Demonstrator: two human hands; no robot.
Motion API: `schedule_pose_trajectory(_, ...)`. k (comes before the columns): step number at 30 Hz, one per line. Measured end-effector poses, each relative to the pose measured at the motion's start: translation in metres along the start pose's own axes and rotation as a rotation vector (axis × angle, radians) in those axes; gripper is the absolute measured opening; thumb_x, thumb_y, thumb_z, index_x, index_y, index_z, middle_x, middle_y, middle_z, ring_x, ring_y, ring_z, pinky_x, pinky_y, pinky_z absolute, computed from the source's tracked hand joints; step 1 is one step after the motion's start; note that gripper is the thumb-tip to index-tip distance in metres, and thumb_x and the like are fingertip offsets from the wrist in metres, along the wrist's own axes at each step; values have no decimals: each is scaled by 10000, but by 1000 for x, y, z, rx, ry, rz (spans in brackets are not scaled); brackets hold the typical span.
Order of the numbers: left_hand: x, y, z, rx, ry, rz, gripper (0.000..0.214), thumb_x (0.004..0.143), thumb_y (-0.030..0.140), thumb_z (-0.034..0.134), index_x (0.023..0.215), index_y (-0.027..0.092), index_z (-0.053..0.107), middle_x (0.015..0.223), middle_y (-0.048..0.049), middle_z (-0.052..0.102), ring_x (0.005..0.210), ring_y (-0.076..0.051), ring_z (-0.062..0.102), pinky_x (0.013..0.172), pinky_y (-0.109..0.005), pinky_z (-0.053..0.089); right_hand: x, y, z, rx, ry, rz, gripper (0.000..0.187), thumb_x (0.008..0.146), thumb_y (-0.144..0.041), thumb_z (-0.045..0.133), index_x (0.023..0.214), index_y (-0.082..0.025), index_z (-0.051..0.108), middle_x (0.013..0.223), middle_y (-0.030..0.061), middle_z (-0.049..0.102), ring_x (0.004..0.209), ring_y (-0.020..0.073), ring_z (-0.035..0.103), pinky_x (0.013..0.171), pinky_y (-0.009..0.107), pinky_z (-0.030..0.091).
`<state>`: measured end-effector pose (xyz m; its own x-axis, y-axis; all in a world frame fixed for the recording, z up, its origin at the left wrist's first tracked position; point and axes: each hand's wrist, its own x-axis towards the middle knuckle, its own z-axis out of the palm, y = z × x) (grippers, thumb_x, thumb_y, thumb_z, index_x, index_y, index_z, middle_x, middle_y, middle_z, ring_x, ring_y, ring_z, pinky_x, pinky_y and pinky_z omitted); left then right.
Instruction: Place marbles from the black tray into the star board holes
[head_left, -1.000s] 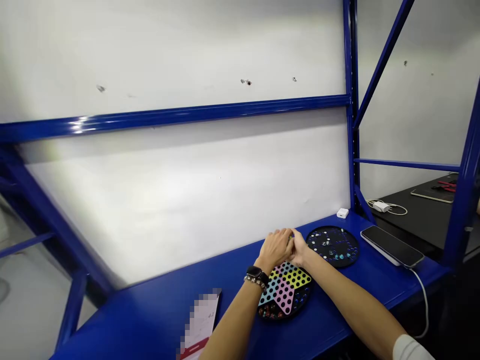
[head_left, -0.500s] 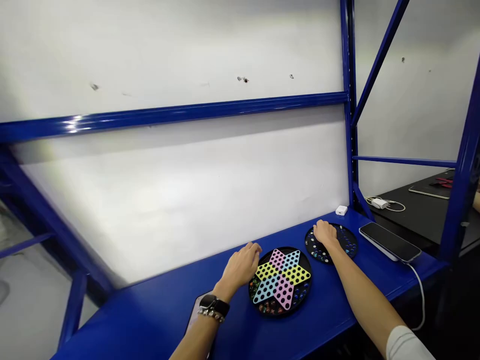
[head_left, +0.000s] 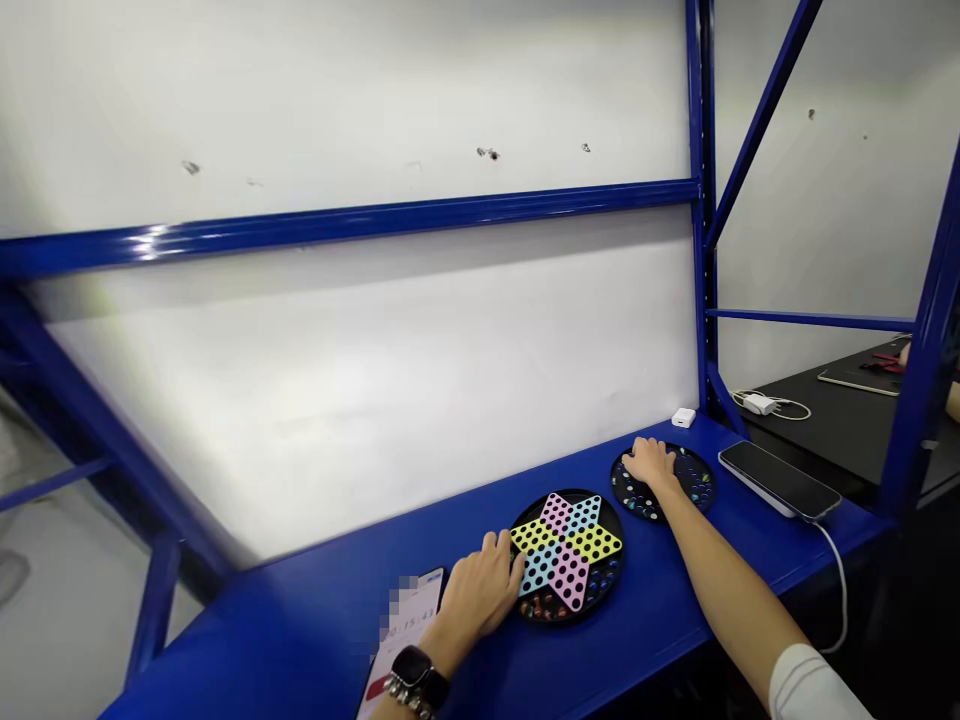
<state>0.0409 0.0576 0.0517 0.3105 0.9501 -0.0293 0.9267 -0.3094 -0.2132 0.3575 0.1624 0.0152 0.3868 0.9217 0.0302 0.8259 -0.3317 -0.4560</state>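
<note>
A round black game board (head_left: 568, 556) with a star of pink, yellow and blue perforated points lies on the blue shelf (head_left: 315, 630). My left hand (head_left: 480, 590) rests at the board's left rim, fingers curled loosely and touching its edge. My right hand (head_left: 651, 463) lies in a round black tray (head_left: 694, 480) holding several small marbles, to the board's right. Its fingers are bent down among the marbles, and whether they grip one is hidden. A watch and bead bracelet sit on my left wrist.
A phone (head_left: 405, 625) lies left of my left hand. Another phone (head_left: 780, 480) on a white pad, with a cable, sits at the right. A small white charger (head_left: 683, 417) stands by the wall. Blue rack posts rise behind. A black table (head_left: 840, 420) lies beyond.
My hands parted from above the board. The left hand drew back to the board's near left rim; the right hand went to the marble tray and stays there.
</note>
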Motion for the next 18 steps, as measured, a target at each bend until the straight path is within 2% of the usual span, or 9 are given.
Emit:
schedule_pose_trajectory(4, 2, -2, 0, 32, -64, 36, 469, 1035, 298, 219, 1337, 131, 536, 1149, -216, 692, 963, -353, 720, 788, -446, 536, -2, -1, -2, 3, -7, -14, 272, 926, -356, 523, 1065, -164, 656, 1246, 195, 615, 1212, 354, 529, 989, 515, 395)
schedule_pose_trajectory(7, 3, -4, 2, 11, -97, 60, 489, 1042, 283, 189, 1349, 125, 536, 1055, -199, 736, 937, -356, 730, 786, -455, 538, -2, -1, -3, 6, -9, -11, 272, 923, -361, 527, 1062, -163, 651, 1245, 198, 612, 1205, 355, 531, 986, 518, 393)
schedule_pose_trajectory(10, 5, -6, 3, -5, -105, 67, 482, 1037, 264, 196, 1315, 120, 563, 1000, -189, 747, 914, -354, 734, 771, -453, 538, -2, -1, -4, 14, -13, -13, 265, 919, -363, 532, 1050, -165, 650, 1234, 195, 617, 1195, 351, 534, 985, 521, 392)
schedule_pose_trajectory(15, 6, -6, 6, -5, -92, 97, 464, 1027, 232, 220, 1134, 167, 667, 1012, -163, 742, 941, -336, 726, 775, -429, 530, -2, -2, -4, 8, -30, -15, 271, 918, -381, 533, 1051, -173, 647, 1237, 181, 616, 1199, 342, 533, 991, 510, 386)
schedule_pose_trajectory(18, 8, -6, 7, 1, -83, 80, 469, 1023, 228, 229, 1100, 170, 688, 1014, -160, 741, 924, -316, 725, 757, -407, 529, -3, -3, -4, 5, -34, -8, 272, 915, -378, 539, 1058, -173, 646, 1240, 179, 615, 1207, 343, 529, 992, 505, 381)
